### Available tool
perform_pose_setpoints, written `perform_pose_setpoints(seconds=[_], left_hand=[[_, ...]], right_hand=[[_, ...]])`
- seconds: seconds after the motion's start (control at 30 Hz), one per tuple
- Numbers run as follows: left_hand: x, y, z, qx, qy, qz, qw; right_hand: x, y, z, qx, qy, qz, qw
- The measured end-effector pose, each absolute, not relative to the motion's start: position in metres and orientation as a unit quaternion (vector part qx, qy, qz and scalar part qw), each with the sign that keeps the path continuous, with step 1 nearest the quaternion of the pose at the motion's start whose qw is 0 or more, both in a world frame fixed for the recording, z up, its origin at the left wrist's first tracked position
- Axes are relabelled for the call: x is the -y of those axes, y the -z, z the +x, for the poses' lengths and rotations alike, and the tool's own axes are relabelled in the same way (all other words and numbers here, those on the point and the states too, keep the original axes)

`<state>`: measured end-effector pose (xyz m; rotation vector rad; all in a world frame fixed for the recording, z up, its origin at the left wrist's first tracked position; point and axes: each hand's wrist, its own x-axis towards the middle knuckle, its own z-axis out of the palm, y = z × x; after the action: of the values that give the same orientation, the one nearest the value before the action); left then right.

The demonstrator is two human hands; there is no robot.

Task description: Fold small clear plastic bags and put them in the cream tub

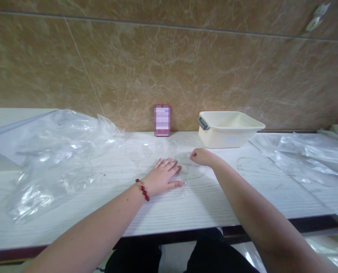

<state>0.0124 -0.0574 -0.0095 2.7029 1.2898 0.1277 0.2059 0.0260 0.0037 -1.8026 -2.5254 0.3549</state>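
Observation:
A small clear plastic bag (183, 172) lies flat on the white table (203, 201), hard to see against the wood grain. My left hand (163, 176), with a red bead bracelet at the wrist, rests flat on the bag, fingers stretched out. My right hand (201, 156) is closed in a pinch on the bag's upper right corner.
A heap of clear plastic bags (58, 151) covers the table's left side. More plastic sheets (302, 155) lie at the right. A cream plastic tub (228, 128) and a small pink box (162, 120) stand against the marble wall. The table's front edge runs near my body.

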Motion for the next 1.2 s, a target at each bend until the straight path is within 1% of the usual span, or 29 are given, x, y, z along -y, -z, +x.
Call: perform_pose_setpoints(seconds=[0.1, 0.23, 0.33, 0.47, 0.53, 0.73, 0.83, 0.93, 1.03, 1.2], left_hand=[[0.057, 0.01, 0.013, -0.431, -0.043, 0.898, 0.079], [0.057, 0.011, 0.012, -0.431, -0.052, 0.897, 0.086], [0.057, 0.01, 0.012, -0.431, -0.06, 0.896, 0.085], [0.058, 0.011, 0.013, -0.438, -0.067, 0.892, 0.085], [0.058, 0.012, 0.013, -0.442, -0.07, 0.89, 0.084], [0.056, 0.014, 0.013, -0.443, -0.085, 0.888, 0.092], [0.055, 0.014, 0.014, -0.442, -0.126, 0.882, 0.103], [0.052, 0.012, 0.015, -0.465, -0.231, 0.842, 0.146], [0.05, 0.013, 0.014, -0.506, -0.327, 0.764, 0.231], [0.047, 0.014, 0.011, -0.514, -0.37, 0.661, 0.401]], right_hand=[[-0.022, -0.01, 0.204, 0.809, -0.092, -0.581, 0.016], [-0.015, -0.017, 0.201, 0.809, -0.089, -0.579, 0.053], [-0.01, -0.019, 0.197, 0.798, -0.13, -0.581, 0.089], [-0.007, -0.016, 0.193, 0.77, -0.225, -0.581, 0.137], [-0.007, -0.014, 0.193, 0.77, -0.253, -0.564, 0.157], [-0.002, -0.013, 0.19, 0.799, -0.257, -0.508, 0.192], [0.002, -0.015, 0.188, 0.806, -0.261, -0.495, 0.193], [0.005, -0.017, 0.185, 0.81, -0.268, -0.49, 0.18], [0.007, -0.018, 0.183, 0.812, -0.268, -0.491, 0.166], [0.009, -0.014, 0.178, 0.825, -0.254, -0.48, 0.154]])
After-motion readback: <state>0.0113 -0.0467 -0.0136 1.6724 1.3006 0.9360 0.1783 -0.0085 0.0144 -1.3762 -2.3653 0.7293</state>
